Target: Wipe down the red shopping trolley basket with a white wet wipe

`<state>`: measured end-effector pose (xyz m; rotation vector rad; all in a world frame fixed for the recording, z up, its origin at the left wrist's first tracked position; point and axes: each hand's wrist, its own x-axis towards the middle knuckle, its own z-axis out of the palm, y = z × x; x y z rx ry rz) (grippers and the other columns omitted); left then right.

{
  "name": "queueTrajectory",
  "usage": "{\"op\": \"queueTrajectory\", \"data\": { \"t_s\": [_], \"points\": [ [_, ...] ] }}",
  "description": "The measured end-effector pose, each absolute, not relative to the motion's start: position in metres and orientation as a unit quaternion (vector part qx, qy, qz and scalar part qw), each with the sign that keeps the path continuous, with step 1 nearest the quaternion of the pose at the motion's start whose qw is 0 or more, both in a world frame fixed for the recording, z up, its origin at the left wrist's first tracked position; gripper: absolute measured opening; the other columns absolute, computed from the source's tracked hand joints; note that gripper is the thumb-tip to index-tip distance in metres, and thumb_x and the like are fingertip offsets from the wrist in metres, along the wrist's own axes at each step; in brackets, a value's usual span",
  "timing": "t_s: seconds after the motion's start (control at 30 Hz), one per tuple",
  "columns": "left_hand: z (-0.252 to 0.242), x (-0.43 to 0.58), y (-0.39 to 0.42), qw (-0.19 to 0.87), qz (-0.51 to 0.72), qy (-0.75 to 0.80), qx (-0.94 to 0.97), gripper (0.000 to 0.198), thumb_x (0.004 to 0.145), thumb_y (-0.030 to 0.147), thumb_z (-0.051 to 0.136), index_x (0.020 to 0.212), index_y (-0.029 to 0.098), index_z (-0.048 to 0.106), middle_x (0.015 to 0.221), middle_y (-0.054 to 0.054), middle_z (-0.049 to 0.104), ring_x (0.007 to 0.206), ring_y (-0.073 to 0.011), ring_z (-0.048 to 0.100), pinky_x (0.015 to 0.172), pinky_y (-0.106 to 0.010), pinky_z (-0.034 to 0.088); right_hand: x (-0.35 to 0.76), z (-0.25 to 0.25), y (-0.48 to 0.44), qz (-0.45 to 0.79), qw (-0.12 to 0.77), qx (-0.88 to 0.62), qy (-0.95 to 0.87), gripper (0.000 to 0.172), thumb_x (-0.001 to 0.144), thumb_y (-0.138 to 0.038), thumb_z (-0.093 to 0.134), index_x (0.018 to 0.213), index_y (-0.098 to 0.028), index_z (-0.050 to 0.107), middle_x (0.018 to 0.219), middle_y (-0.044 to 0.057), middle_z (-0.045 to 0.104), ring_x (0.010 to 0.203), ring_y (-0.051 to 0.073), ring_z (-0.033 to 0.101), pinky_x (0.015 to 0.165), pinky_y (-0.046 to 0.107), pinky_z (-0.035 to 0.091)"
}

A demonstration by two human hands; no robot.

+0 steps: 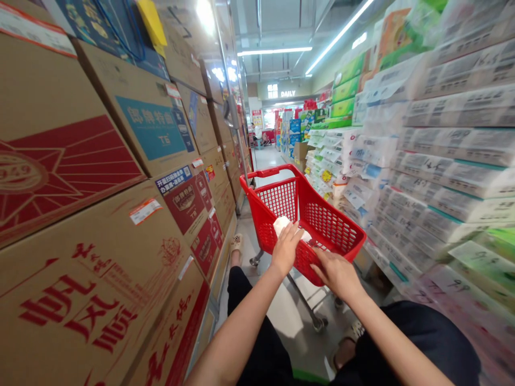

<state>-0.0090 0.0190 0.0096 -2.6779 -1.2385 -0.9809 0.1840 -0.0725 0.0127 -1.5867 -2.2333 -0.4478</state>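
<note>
A red plastic shopping cart [333, 222] stands in a store aisle right in front of me. My left hand [286, 247] rests on a white cloth [281, 223] that lies over the cart's near rim, fingers pressed flat on it. To its right, my right hand [336, 272] lies on the outside of the cart's near wall, fingers curled against the red mesh. My legs in dark trousers and sandals show below the arms.
Stacked brown cardboard cartons [100, 214] with red and blue print wall the left side. Wrapped tissue packs [438, 161] are piled high along the right. The grey floor [267, 158] of the narrow aisle runs ahead toward more shelves and a "DAILY" sign [287, 93].
</note>
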Motion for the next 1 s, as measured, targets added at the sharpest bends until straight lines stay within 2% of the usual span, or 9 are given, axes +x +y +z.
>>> {"op": "queueTrajectory", "data": {
  "t_s": [0.07,0.17,0.23,0.4,0.5,0.67,0.83,1.0],
  "points": [
    [0.007,-0.004,0.008,0.017,-0.323,-0.404,-0.856,0.055,0.099,0.003,0.035,0.148,0.023,0.049,0.165,-0.005,0.034,0.156,-0.0213,0.021,0.127,-0.047,0.029,0.2,0.012,-0.072,-0.173,0.185,-0.53,-0.809,0.031,0.099,-0.044,0.054,0.11,-0.017,0.065,0.103,0.012,0.075,0.097,0.025,0.07,0.088,0.036,0.047],
    [0.0,0.012,-0.014,0.025,-0.318,-0.399,-0.86,0.054,0.1,0.006,0.038,0.151,0.023,0.045,0.166,-0.005,0.029,0.156,-0.022,0.018,0.127,-0.048,0.029,0.218,0.01,-0.072,-0.182,0.154,-0.533,-0.812,0.033,0.1,-0.046,0.053,0.085,-0.019,0.065,0.077,0.007,0.071,0.076,0.023,0.067,0.077,0.034,0.045],
    [-0.006,0.025,-0.032,0.033,-0.306,-0.376,-0.874,0.052,0.101,0.01,0.041,0.152,0.024,0.043,0.167,-0.004,0.028,0.157,-0.022,0.017,0.128,-0.048,0.027,0.224,0.008,-0.071,-0.186,0.148,-0.537,-0.809,0.035,0.1,-0.046,0.053,0.079,-0.02,0.064,0.072,0.006,0.069,0.071,0.022,0.065,0.073,0.033,0.042],
    [-0.007,0.031,-0.045,0.054,-0.274,-0.3,-0.912,0.055,0.104,0.018,0.041,0.158,0.027,0.032,0.167,0.0,0.028,0.156,-0.0175,0.017,0.129,-0.042,0.027,0.223,0.004,-0.065,-0.194,0.166,-0.533,-0.806,0.039,0.099,-0.048,0.053,0.076,-0.019,0.062,0.074,0.007,0.069,0.073,0.021,0.064,0.074,0.032,0.04],
    [0.003,0.009,-0.021,0.066,-0.248,-0.276,-0.926,0.055,0.103,0.016,0.042,0.157,0.029,0.035,0.166,0.0,0.029,0.156,-0.0163,0.02,0.128,-0.039,0.028,0.217,0.003,-0.062,-0.185,0.172,-0.536,-0.806,0.038,0.1,-0.05,0.051,0.079,-0.02,0.062,0.074,0.006,0.068,0.073,0.021,0.063,0.074,0.033,0.039],
    [0.01,-0.022,0.022,0.035,-0.283,-0.407,-0.868,0.057,0.101,0.007,0.037,0.154,0.026,0.039,0.165,-0.004,0.031,0.155,-0.0183,0.022,0.127,-0.045,0.029,0.203,0.0,-0.062,-0.163,0.198,-0.535,-0.805,0.034,0.101,-0.047,0.05,0.08,-0.022,0.057,0.076,0.005,0.067,0.076,0.022,0.062,0.077,0.033,0.04],
    [0.002,-0.008,0.005,0.046,-0.309,-0.438,-0.843,0.057,0.099,0.007,0.036,0.153,0.023,0.039,0.166,-0.005,0.03,0.156,-0.0217,0.02,0.127,-0.047,0.03,0.197,-0.005,-0.061,-0.13,0.258,-0.525,-0.801,0.026,0.101,-0.044,0.049,0.1,-0.02,0.058,0.092,0.009,0.067,0.086,0.025,0.06,0.083,0.039,0.044],
    [0.01,0.02,-0.037,0.039,-0.317,-0.408,-0.855,0.066,0.095,0.011,0.045,0.158,0.011,0.024,0.165,-0.014,0.029,0.155,-0.028,0.023,0.126,-0.048,0.029,0.191,0.009,-0.062,-0.043,0.394,-0.52,-0.756,0.054,0.095,-0.052,0.055,0.136,-0.018,0.045,0.131,0.017,0.058,0.12,0.031,0.056,0.1,0.048,0.045]
  ]
}}
